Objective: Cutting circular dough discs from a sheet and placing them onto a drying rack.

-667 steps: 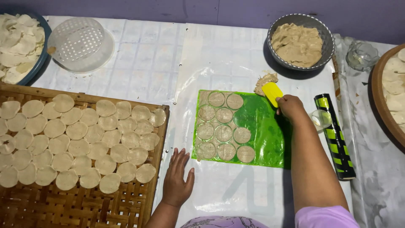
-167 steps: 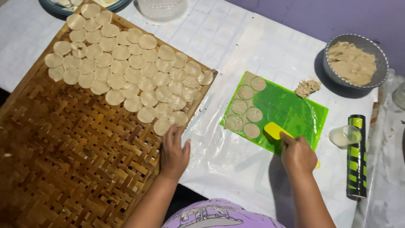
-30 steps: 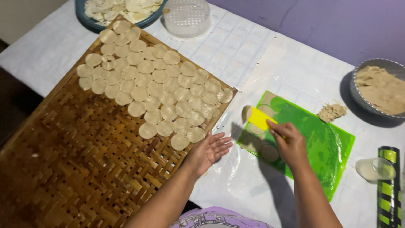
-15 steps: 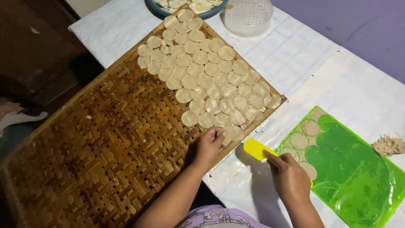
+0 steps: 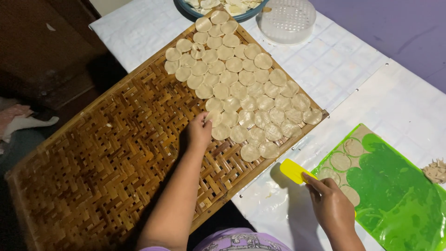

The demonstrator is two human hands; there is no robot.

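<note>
Pale round dough discs [image 5: 241, 88] lie in overlapping rows on the woven brown bamboo tray [image 5: 107, 162], filling the tray's 1 o'clock end; the rest of the weave is bare. The left hand [image 5: 199, 132] rests on the tray at the 7 o'clock edge of the disc field, its fingertips pinched on one small disc [image 5: 210, 117] at the lower row. The right hand [image 5: 332, 209] sits at 4 o'clock from the tray, over the white plastic-covered tabletop [image 5: 395, 97], closed on a flat yellow plastic scraper [image 5: 293, 171] whose blade points toward 10 o'clock. Just beside that hand, at 3 o'clock, lies a bright green plastic sheet [image 5: 399, 195] bearing a few more pressed discs [image 5: 341, 161] along its 9 o'clock edge. A small heap of dough scraps [image 5: 436, 169] sits at the sheet's 2 o'clock side. At 12 o'clock from the tray stand a clear perforated plastic dome [image 5: 286, 21] and a dark-rimmed bowl [image 5: 218, 5] of pale pieces, cut off by the frame edge. The two hands are well apart.
</note>
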